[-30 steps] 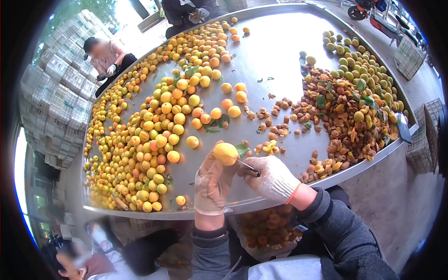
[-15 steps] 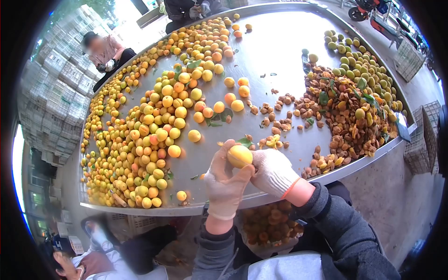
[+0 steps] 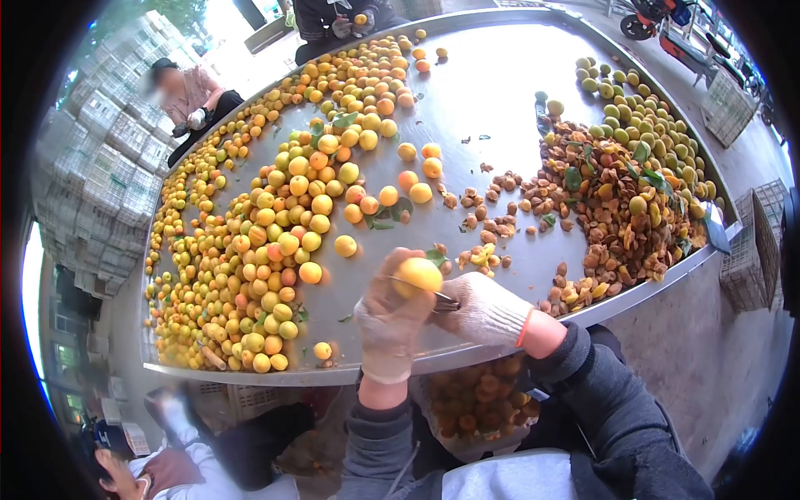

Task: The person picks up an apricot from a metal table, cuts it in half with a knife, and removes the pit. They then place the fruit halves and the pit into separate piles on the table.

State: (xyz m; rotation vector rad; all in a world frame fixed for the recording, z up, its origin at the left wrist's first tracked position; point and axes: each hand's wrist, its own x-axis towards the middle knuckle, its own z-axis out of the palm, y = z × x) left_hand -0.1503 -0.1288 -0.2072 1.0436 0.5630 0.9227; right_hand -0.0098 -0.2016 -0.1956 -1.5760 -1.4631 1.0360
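Observation:
My left hand [image 3: 387, 325], in a pale work glove, grips a yellow apricot [image 3: 419, 276] above the near edge of the metal table [image 3: 467, 83]. Right beside it, my gloved right hand [image 3: 490, 312] is closed round a small knife [image 3: 447, 302]. The knife's dark metal part shows between the two hands, and a thin line runs across the fruit where the blade seems to lie. Its handle is hidden in my fingers. Just beyond the hands lie a green leaf [image 3: 436, 257] and some brown pits [image 3: 483, 258] with yellow scraps.
Whole apricots [image 3: 267, 250] cover the table's left side. At the right is a heap of pits and pulp [image 3: 621, 200], with greenish fruit [image 3: 658, 125] behind it. Below the edge, a container of apricot pieces [image 3: 479, 400] stands near my lap. Co-workers sit around the table; crates [image 3: 750, 242] stand at right.
Both hands have shifted slightly left, and the left hand has turned the apricot. The knife's metal now shows between my hands. Across the table, a co-worker's hand now holds a fruit.

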